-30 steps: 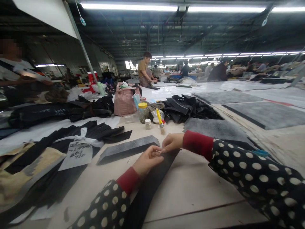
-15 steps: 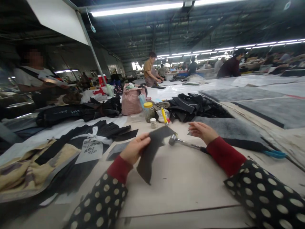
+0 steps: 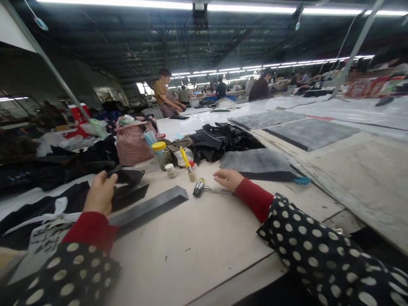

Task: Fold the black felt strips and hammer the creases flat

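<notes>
- The left hand (image 3: 100, 193) was raised over the dark pieces at the left, its fingertips at the near end of a dark piece (image 3: 129, 176); I could not tell whether that grip was closed on it.
- The dark piece was over the far end of the pile, left of the small white-capped jar (image 3: 170, 171).
- The right hand (image 3: 230, 180) hung palm down, its grip loosely open, fingers stretched leftward above the handle of a hammer (image 3: 198, 188).
- The hammer lay on the bench (image 3: 178, 255), its head to the left, near the far end of a gray strip (image 3: 149, 210).
- That strip lay flat, dark along its near edge, its other end close to the left cuff (image 3: 91, 231).
- Beyond the hammer head was a yellow-handled brush (image 3: 185, 158), bristles toward the hammer, with a yellow-lidded jar (image 3: 163, 158) and a pink bag (image 3: 132, 142) farther left.
- A heap of black pieces (image 3: 219, 138) sat behind the brush; a gray panel (image 3: 256, 161) with a black edge lay nearer, a blue loop (image 3: 301, 180) at its right corner.
- At the left, a white tie (image 3: 60, 210) lay across dark material, beside a paper tag (image 3: 46, 240) with blurred writing.
</notes>
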The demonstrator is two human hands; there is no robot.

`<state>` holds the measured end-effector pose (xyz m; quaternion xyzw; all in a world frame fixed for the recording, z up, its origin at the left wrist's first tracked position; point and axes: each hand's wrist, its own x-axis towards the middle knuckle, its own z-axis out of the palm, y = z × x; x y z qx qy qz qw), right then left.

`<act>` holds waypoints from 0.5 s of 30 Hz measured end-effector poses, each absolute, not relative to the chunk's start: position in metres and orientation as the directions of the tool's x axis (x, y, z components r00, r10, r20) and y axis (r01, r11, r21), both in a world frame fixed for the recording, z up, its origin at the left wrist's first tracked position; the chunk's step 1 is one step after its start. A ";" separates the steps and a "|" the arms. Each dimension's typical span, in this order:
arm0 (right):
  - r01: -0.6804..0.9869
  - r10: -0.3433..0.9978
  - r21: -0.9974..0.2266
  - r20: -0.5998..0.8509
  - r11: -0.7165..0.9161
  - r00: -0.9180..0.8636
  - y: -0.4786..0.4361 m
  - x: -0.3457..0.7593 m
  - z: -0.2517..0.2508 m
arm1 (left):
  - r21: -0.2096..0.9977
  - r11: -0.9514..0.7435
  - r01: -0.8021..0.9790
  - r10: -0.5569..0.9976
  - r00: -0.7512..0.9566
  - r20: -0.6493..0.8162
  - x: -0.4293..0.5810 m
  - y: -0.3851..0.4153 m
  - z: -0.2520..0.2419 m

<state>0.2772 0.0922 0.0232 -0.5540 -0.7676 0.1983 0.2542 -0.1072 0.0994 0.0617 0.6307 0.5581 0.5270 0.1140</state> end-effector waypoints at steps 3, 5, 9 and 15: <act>0.889 0.965 -0.377 0.144 0.259 -0.220 0.097 0.286 0.023 | 0.843 -0.276 0.462 0.854 -0.284 0.436 -0.059 0.092 0.063; 0.947 0.981 -0.260 0.096 0.188 -0.168 0.102 0.291 0.021 | 0.822 -0.337 0.459 0.890 -0.129 0.437 -0.017 0.083 0.070; 0.987 0.993 -0.110 0.000 0.114 -0.115 0.115 0.301 0.013 | 0.741 -0.456 0.493 0.887 0.181 0.425 0.059 0.064 0.076; 0.983 0.987 -0.079 0.007 0.164 -0.164 0.118 0.316 0.015 | 0.641 -0.551 0.535 0.824 0.468 0.318 0.126 0.057 0.048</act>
